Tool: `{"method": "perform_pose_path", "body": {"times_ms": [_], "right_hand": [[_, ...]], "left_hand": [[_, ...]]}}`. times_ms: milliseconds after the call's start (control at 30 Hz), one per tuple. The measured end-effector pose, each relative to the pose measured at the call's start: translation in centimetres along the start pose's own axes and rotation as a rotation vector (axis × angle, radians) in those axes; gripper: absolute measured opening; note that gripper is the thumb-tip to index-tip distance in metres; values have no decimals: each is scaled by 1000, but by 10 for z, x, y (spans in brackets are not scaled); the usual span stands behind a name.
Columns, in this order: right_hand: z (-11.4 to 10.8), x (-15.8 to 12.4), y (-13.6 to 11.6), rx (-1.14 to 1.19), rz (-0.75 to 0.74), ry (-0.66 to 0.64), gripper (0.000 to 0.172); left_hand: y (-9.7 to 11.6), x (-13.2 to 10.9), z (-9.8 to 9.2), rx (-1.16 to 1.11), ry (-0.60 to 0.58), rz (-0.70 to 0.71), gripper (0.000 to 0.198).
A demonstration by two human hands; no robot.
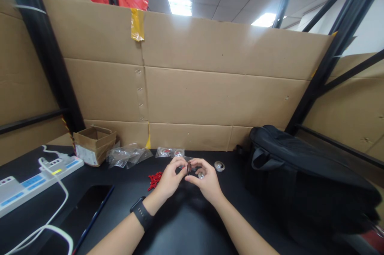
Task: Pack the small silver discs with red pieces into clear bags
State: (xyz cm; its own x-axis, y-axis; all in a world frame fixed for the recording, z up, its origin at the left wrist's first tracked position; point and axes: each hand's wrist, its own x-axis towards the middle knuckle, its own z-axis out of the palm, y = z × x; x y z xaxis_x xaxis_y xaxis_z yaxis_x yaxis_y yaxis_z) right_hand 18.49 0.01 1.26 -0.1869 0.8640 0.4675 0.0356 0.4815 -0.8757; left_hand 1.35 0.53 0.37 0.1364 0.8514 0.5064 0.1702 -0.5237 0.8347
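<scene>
Over the middle of the black table, my left hand [174,173] and my right hand [206,175] meet fingertip to fingertip. Between them they pinch a small dark brown round piece [189,168], seen nearly edge-on; its exact kind is too small to make out. A shiny silver round piece [201,175] shows behind the right hand's fingers, partly hidden. Just left of my left wrist lies a pile of small red pieces [154,180]. A silver ring [219,166] lies to the right of my right hand. Behind the hands are clear packets [164,152] with round silver items inside.
At the left are a white power strip [39,181] with cables, a dark tablet-like device [84,211], an open cardboard box [95,143] and crumpled clear plastic bags [128,155]. A large black bag [300,179] stands at the right. Cardboard panels [210,95] close off the back.
</scene>
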Motion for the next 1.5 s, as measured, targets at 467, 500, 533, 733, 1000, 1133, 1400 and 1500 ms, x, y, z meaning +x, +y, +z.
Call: {"method": "perform_pose_path", "body": {"times_ms": [467, 500, 533, 733, 1000, 1133, 1400, 1500], "right_hand": [[7, -2, 5, 296, 198, -23, 39], [6, -2, 3, 291, 201, -41, 37], [5, -1, 2, 278, 200, -57, 35], [-2, 2, 3, 78, 87, -63, 21], [-7, 1, -6, -275, -46, -108, 9], [-14, 0, -10, -470, -174, -235, 9], [-28, 4, -10, -506, -158, -297, 12], [-29, 3, -7, -507, -139, -339, 10]], "left_hand": [[23, -6, -9, 471, 26, 54, 12], [24, -5, -10, 480, 36, 56, 12], [24, -5, -11, 480, 45, 57, 12], [20, -4, -9, 449, 37, 72, 15], [19, -2, -8, 235, 16, 90, 28], [25, -3, -16, 341, -128, 96, 22], [23, -13, -16, 590, -371, 145, 14], [20, -15, -8, 597, -335, 120, 11]]}}
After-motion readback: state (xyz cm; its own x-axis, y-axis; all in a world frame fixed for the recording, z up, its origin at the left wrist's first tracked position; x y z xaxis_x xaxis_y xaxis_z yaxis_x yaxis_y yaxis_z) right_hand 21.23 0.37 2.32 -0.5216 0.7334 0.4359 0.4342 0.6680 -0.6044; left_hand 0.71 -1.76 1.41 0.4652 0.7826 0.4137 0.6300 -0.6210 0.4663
